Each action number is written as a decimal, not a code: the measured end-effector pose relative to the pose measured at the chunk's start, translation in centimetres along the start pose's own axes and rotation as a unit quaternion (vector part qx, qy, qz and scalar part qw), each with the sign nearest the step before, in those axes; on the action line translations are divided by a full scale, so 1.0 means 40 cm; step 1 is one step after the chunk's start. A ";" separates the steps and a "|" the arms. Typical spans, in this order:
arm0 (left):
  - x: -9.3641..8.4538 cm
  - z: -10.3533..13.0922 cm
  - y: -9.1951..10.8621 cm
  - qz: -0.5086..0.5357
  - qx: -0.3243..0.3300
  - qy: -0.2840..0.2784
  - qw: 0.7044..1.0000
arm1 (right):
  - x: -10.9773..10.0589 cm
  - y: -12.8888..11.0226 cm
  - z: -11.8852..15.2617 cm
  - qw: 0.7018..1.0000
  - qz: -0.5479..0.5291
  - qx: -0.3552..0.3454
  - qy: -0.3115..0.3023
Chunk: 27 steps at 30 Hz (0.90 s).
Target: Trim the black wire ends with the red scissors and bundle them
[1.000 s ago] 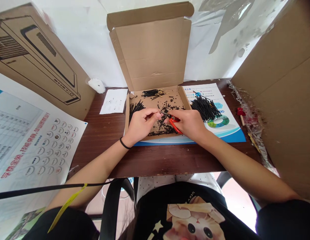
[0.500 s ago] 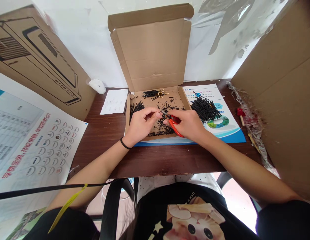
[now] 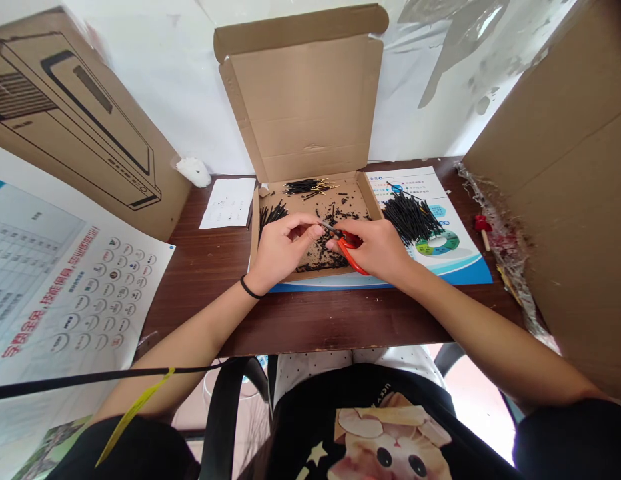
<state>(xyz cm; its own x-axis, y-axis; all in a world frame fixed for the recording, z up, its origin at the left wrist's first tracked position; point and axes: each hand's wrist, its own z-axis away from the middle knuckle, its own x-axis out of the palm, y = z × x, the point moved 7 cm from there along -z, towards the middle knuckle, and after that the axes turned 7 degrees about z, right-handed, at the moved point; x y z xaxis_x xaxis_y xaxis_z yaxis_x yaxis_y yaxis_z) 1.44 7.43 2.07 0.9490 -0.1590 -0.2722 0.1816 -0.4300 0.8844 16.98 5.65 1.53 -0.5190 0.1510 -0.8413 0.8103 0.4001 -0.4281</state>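
Observation:
My right hand (image 3: 383, 247) is closed round a pair of scissors (image 3: 351, 257) with orange-red handles, the blades pointing left. Their tips meet the fingertips of my left hand (image 3: 285, 248), which is pinched over the open cardboard box (image 3: 254, 248). What those left fingers hold is too small and hidden to make out. Below both hands, short black cut bits (image 3: 324, 257) litter the box floor. Black sticks with gold ends (image 3: 307, 187) lie at the back of the box, and more black sticks (image 3: 273, 213) rest at its left side.
A large pile of black sticks (image 3: 413, 219) lies right of the box on a printed sheet (image 3: 465, 265). The box lid (image 3: 305, 107) stands upright behind. A small white paper (image 3: 227, 203) is at left. Cardboard panels (image 3: 555, 167) wall both sides. A black strap (image 3: 90, 381) crosses the lower left.
Both hands and the scissors stay almost in place; the blades look slightly more visible near the left fingertips. The view has shifted a tiny bit.

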 end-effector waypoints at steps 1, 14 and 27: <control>0.001 0.000 0.001 0.000 0.001 -0.001 1.000 | 0.001 0.000 0.000 1.000 0.004 0.000 -0.002; 0.002 0.001 0.002 -0.004 -0.002 -0.002 1.000 | 0.007 0.004 0.002 1.000 0.026 -0.002 0.004; 0.001 0.005 -0.001 -0.020 -0.012 0.011 1.000 | 0.000 0.009 0.004 0.997 0.072 0.001 0.042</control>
<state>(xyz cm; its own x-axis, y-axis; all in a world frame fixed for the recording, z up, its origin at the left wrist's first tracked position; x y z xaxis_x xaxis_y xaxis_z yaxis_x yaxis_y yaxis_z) 1.43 7.27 1.95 0.9465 -0.1227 -0.2985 0.2245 -0.4141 0.8821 17.30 5.66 1.33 -0.4184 0.2826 -0.8632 0.8786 0.3668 -0.3058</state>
